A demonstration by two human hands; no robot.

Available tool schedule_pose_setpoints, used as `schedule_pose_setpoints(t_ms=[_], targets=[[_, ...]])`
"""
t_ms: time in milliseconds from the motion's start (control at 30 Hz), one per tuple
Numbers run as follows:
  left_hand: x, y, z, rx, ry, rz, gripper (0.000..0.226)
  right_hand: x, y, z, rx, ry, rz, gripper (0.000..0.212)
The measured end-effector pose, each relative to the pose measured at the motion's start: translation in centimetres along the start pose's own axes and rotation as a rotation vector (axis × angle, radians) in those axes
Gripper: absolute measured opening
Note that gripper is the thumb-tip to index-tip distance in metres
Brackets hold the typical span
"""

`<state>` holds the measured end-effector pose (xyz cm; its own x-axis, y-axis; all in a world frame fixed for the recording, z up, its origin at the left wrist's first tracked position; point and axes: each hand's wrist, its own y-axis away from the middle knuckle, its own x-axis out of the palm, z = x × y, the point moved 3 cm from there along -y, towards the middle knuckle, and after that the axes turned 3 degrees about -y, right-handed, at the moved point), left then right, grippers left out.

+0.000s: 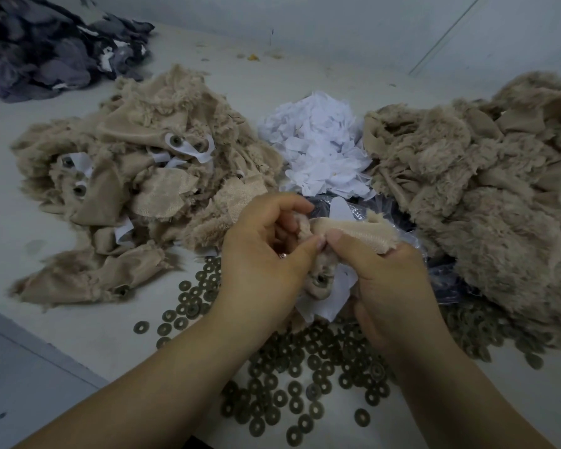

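Left hand point(259, 254) and right hand point(392, 280) both pinch the plush piece point(357, 233) — mid eye-fitting, I'd guess — next needs a washer point(362, 417) pressed on.

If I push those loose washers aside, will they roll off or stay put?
The washers lie flat, so they would probably slide rather than roll. They look thin and small, so likely light and apt to scatter across the smooth table.

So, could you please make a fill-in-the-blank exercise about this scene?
1. The left hand and the right hand hold one ___ fabric piece.
2. The white scraps lie ___ the left heap and the right heap.
3. Each dark washer has a ___ in its middle.
Missing words: beige, between, hole.
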<state>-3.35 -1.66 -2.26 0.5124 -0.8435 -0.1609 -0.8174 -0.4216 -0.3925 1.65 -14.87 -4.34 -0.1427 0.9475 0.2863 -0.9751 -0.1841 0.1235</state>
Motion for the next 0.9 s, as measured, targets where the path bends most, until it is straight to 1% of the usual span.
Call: schedule_pose_setpoints(t_ms=[67,133,200,300,367,500,667,733,900], targets=[[0.1,0.0,-0.4,0.107,-0.101,-0.007,0.023,0.0,0.0,0.1,-0.019,0.021,0.015,0.008],[0.2,0.0,-0.5,0.14,-0.151,-0.005,0.02,-0.2,0.0,0.1,-0.02,0.04,0.004,0.006],[0.2,0.0,-0.5,0.183,-0.207,-0.003,0.017,-0.4,-0.1,0.0,-0.028,0.06,-0.003,0.009],[0.2,0.0,-0.5,0.259,-0.291,0.003,0.014,-0.5,-0.1,0.3,-0.074,0.072,-0.005,0.004],[0.3,0.0,-0.4,0.281,-0.313,0.018,0.014,-0.4,0.0,0.5,-0.104,0.069,0.002,0.006],[0.2,-0.3,-0.1,0.204,-0.25,0.077,0.014,-0.3,0.1,0.6,-0.164,0.075,0.011,0.012],[0.1,-0.5,0.4,0.024,-0.08,0.093,0.016,-0.3,0.1,0.6,-0.204,0.087,0.009,0.015],[0.1,-0.4,0.5,-0.005,-0.043,0.102,0.017,-0.4,0.1,0.5,-0.195,0.089,0.001,0.012],[0.1,-0.2,0.6,-0.037,-0.008,0.105,0.017,-0.5,-0.1,0.1,-0.169,0.07,0.004,0.012]])
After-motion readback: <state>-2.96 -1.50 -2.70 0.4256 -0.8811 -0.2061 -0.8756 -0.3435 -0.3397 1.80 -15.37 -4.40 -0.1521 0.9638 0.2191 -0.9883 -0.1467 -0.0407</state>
